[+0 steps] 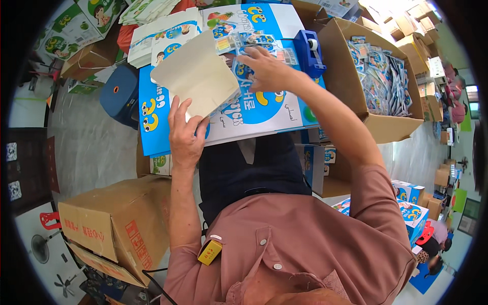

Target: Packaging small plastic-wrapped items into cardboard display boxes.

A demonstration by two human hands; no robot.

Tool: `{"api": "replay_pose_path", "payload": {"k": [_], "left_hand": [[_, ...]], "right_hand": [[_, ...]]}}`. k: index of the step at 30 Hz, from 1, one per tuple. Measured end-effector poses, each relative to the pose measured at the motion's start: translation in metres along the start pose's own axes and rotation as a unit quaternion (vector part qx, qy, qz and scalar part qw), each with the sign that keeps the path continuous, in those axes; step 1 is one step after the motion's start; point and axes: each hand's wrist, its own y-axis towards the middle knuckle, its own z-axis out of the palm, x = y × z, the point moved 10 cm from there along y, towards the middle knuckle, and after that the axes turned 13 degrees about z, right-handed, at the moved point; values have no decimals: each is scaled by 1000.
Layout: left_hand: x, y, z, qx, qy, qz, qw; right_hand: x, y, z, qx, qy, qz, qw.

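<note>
My left hand [185, 129] has its fingers and thumb closed on the lower corner of a cream-coloured cardboard piece [195, 73]. The piece is tilted up over the table, its plain side showing and a bluish edge at its lower right. My right hand [269, 68] reaches in from the right with fingers apart, over small clear-and-blue packets [256, 39]. Its fingertips are at the packets, and I see nothing gripped in it. Part of the packets is hidden under the hand and the card. Beneath lies a blue-and-white printed cardboard sheet [223, 134].
A blue tape dispenser [309, 53] stands right of my right hand. Beside it, an open brown carton [351, 96] holds many packets [378, 76]. Folded printed boxes [162, 40] are stacked at the far left, near a blue stool [119, 94]. A large brown carton [117, 223] sits at lower left.
</note>
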Motion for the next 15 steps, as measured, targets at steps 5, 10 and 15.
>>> {"api": "replay_pose_path", "payload": {"k": [5, 10, 15], "left_hand": [[1, -1, 1, -9, -8, 4, 1000], [-12, 12, 17, -3, -41, 44, 998], [-17, 6, 17, 10, -8, 56, 998]], "right_hand": [[-115, -28, -124, 65, 233, 167, 956], [-365, -110, -131, -15, -20, 180, 983], [-411, -146, -9, 143, 262, 382, 875]]}}
